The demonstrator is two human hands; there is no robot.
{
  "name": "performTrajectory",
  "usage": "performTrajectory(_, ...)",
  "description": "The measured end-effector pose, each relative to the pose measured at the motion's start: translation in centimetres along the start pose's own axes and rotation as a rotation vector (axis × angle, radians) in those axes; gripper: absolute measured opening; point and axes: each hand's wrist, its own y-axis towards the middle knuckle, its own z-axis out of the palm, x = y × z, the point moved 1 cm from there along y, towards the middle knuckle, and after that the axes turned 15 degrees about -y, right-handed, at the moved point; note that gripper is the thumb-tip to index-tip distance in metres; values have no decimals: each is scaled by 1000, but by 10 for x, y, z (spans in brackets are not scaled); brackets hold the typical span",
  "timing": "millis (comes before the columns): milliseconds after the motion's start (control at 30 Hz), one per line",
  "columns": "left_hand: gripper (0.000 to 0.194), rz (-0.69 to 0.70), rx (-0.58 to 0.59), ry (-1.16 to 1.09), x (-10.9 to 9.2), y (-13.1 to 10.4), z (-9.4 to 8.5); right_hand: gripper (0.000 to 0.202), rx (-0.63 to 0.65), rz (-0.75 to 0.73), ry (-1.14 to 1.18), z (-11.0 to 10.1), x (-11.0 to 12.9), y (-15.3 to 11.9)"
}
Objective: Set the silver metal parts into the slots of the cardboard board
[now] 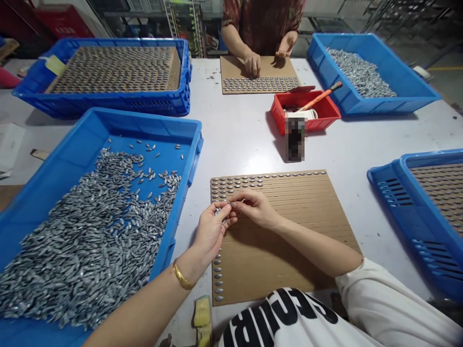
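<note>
My left hand (pixel 212 225), with a gold bracelet at the wrist, is curled around several small silver oval pieces above the cardboard's left part. The fingertips of my right hand (pixel 253 208) pinch one such piece beside my left thumb. Below both hands lies a grooved cardboard sheet (pixel 289 250). Silver pieces (pixel 268 177) line its top edge, with shorter rows at the upper left and a column down the left edge. My hands hide part of that column. Left of the sheet, a blue bin (pixel 144 123) holds a large heap of loose silver pieces.
Across the table (pixel 238 140), a person's hands (pixel 252 64) are over another cardboard sheet (pixel 265 67). A red box (pixel 327 115) with an orange-handled tool stands beyond my sheet. Blue crates (pixel 119 103) hold filled sheets at far left and right; another blue bin (pixel 398 103) is back right.
</note>
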Motion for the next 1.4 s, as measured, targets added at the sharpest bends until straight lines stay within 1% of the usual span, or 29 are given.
performTrajectory(67, 19, -7, 16, 20, -1, 0, 1, 17, -55, -124, -190, 0, 2, 0)
performTrajectory(133, 19, -24, 32, 31, -3, 0, 2, 18, -95, -215, -381, 1, 1, -2)
performTrajectory(200, 19, -40, 32, 29, -4, -1, 3, 20, -129, -258, -539, 2, -3, -5)
performTrajectory(267, 17, -51, 19, 22, -4, -1, 4, 21, -141, -275, -628, 4, -7, -7)
performTrajectory(333, 16, -57, 16, 21, -3, -1, 4, 23, -135, -305, -630, 3, -9, -10)
performTrajectory(433, 14, -83, 28, 18, -1, -1, 3, 23, -113, -332, -550, -1, -10, -12)
performTrajectory(533, 19, -124, 7, 14, 2, -1, 2, 19, -127, -271, -513, -10, -15, -13)
performTrajectory(600, 22, -142, -7, 36, 3, -2, 2, 15, -157, -217, -542, -16, -24, -12)
performTrajectory(667, 22, -162, 3, 70, 5, -5, 3, 13, -173, -195, -600, -19, -34, -9)
performTrajectory(767, 19, -213, 43, 111, 9, -7, 4, 17, -148, -235, -691, -16, -48, -4)
performTrajectory(833, 18, -235, 59, 132, 12, -8, 4, 20, -123, -271, -747, -11, -53, 1)
performTrajectory(1000, 12, -246, 89, 144, 14, -7, 2, 23, -89, -298, -893, -5, -57, 9)
performTrajectory(1100, 17, -243, 106, 120, 13, -6, 1, 23, -50, -291, -950, -5, -58, 11)
performTrajectory(1267, 23, -212, 66, 32, 15, -4, -2, 25, -2, -272, -1032, -6, -55, 11)
performTrajectory(1400, 20, -198, 53, 10, 15, -4, -1, 24, 12, -269, -1061, -5, -54, 11)
